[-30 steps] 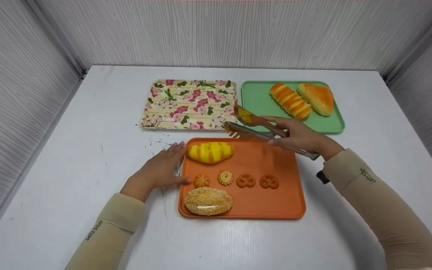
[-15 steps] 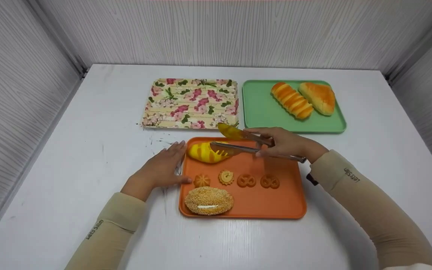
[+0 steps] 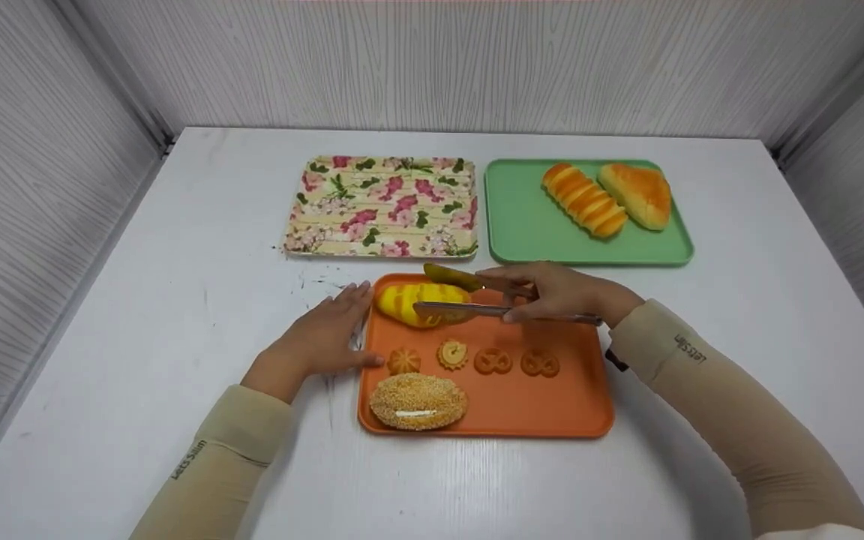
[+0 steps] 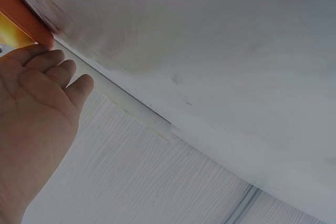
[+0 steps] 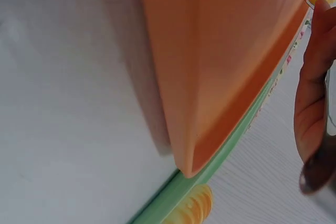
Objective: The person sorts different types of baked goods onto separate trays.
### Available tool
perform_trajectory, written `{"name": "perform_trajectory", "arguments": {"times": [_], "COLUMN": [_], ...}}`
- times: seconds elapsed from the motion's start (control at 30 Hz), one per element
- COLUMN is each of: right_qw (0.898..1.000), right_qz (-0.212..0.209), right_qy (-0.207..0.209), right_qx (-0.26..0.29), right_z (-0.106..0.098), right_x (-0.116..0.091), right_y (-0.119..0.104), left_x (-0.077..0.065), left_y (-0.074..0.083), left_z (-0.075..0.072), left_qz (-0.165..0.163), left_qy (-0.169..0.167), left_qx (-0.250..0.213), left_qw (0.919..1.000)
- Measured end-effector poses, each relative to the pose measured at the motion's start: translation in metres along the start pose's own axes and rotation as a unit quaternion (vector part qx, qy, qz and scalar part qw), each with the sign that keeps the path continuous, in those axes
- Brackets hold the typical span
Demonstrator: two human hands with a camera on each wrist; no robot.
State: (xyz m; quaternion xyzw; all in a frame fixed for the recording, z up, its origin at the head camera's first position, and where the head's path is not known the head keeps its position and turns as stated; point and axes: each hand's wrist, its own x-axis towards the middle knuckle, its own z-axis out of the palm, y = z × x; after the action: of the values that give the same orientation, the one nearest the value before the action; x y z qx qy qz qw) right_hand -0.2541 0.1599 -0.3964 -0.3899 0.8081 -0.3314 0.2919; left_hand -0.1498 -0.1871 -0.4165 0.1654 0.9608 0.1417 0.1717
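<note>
An orange tray (image 3: pixel 522 409) lies at the front of the table. My left hand (image 3: pixel 319 337) rests at its left edge, fingers extended, thumb on the rim. In my right hand (image 3: pixel 563 291) are metal tongs (image 3: pixel 469 308) with yellowish ends, gripped around their middle. The tongs' two ends stand apart on either side of a yellow striped bread roll (image 3: pixel 402 304) in the tray's back left corner. Whether they touch it I cannot tell. In front of it lie a sesame bun (image 3: pixel 417 403) and a row of several small pastries, among them a pretzel biscuit (image 3: pixel 493 361).
Behind the orange tray, a flowered tray (image 3: pixel 379 206) stands at the left. Beside it a green tray (image 3: pixel 518 217) holds a striped long roll (image 3: pixel 584 201) and a triangular bread (image 3: pixel 636 196). Pale wood-grain walls (image 3: pixel 432 67) enclose the table's back and sides.
My right hand has moved left and down toward me, bringing the tongs from above the flowered tray's front corner to around the yellow roll. My left hand has stayed in place.
</note>
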Motion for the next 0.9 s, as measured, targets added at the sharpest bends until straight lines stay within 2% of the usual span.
{"name": "perform_trajectory", "arguments": {"times": [0.17,0.37,0.5,0.6,0.73,0.9], "right_qw": [1.000,1.000,1.000,1.000,0.998,0.995], "right_qz": [-0.004,-0.002,-0.001,0.004,0.010,0.005], "right_qy": [0.004,0.009,0.020,0.027,0.050,0.088], "right_qx": [-0.015,0.006,-0.007,0.011,0.045,0.046], "right_z": [0.001,0.003,0.002,0.000,-0.004,-0.011], "right_x": [-0.001,-0.004,-0.007,-0.009,-0.013,-0.018], "right_y": [-0.001,-0.002,-0.002,-0.002,-0.001,0.005], "left_x": [0.000,-0.001,0.000,0.000,-0.001,-0.001], "left_y": [0.001,0.000,0.000,0.000,0.000,0.000], "left_z": [-0.002,-0.001,-0.001,-0.001,-0.001,0.000], "left_qz": [0.000,0.004,0.004,0.004,0.007,0.011], "left_qy": [0.000,0.000,-0.002,0.000,0.007,0.014], "left_qx": [-0.003,0.002,0.005,0.002,0.002,0.001], "left_qw": [1.0000,1.0000,1.0000,1.0000,0.9999,0.9998]}}
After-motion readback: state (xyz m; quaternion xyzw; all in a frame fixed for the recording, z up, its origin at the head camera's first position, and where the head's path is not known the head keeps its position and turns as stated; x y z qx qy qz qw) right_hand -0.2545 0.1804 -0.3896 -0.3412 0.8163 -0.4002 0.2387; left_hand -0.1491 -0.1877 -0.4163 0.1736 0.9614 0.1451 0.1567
